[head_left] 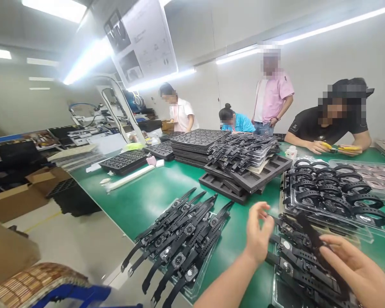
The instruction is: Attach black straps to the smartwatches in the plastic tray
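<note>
My right hand [356, 265] is closed, pinching a black smartwatch [311, 231] by its strap, which is partly blurred. To its left my left hand [258, 233] hovers with fingers loosely curled and apart, nothing visible between them. Below both hands lies a clear tray [276, 295] holding rows of smartwatches with black straps [287, 267]. Left of my forearm, more watches [189, 229] lie face down in slanting rows, their straps overhanging another clear tray [200, 278].
Looped-strap watches [333, 188] fill stacked clear trays at right. Behind are a pile of strapped watches [244, 149] on black foam trays [269, 173] and stacked black trays [195, 145]. Across the green table [131, 192], a person in black [327, 124] holds yellow-handled tools. Other people are further back.
</note>
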Demonstrator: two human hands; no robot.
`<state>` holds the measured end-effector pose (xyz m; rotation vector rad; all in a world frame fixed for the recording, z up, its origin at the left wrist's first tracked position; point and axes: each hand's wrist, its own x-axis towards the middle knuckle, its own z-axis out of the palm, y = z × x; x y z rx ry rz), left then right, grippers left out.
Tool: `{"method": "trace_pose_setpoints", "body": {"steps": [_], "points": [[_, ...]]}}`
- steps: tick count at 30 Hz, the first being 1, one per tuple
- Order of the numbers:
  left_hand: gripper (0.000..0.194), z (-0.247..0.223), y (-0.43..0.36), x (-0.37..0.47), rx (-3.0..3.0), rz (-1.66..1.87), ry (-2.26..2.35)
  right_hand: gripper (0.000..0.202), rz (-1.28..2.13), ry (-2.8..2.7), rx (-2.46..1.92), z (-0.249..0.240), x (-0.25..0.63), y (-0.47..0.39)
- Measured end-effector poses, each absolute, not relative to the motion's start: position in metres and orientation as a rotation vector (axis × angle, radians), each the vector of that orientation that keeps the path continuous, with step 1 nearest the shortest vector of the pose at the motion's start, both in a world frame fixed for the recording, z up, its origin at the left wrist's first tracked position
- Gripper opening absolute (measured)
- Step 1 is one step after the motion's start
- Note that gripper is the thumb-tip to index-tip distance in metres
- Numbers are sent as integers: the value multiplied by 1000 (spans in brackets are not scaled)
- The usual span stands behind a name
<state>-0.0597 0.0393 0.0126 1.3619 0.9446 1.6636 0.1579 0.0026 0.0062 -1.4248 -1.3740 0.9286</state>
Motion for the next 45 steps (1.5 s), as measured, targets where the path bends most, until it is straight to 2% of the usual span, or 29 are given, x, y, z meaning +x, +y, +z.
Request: {"method": "trace_pose_setpoints", "body": {"steps": [3,4,8,11,13,17,20,23,28,33,40,42,45], "points": [[83,-8,25,-32,1186,1226,523,49,1251,-1241,-1362,12,147,2],[89,-15,20,-22,1089,1141,455,49,1297,-1275,-1355,12,140,1],[67,-20,11,-1,689,1087,548,50,1244,-1452,-1336,14,122,-5],[50,-2,22,-10,520,1217,613,59,1260,-1527,-1356,16,129,-11],[43,9,32,-19,470,1309,650,56,1336,-1523,-1360,16,135,-16],[32,11,39,-29,603,1384,811,39,1386,-1267,-1220,18,142,-17],[25,1,32,-28,1023,1321,944,35,1235,-1158,-1156,18,144,-11],[22,-6,24,-27,1492,1196,979,38,1011,-1270,-1178,13,145,-6],[29,-12,18,-28,1950,987,871,35,988,-1327,-1237,-3,141,-10],[45,-13,17,-30,2134,889,855,31,984,-1496,-1295,5,138,-13],[49,7,15,-32,2096,981,800,23,1163,-1320,-1194,23,138,-18],[43,10,15,-31,2059,1060,779,18,1150,-1341,-1228,22,138,-19],[21,10,16,-30,2106,1159,792,14,1068,-1386,-1302,23,140,-20]]}}
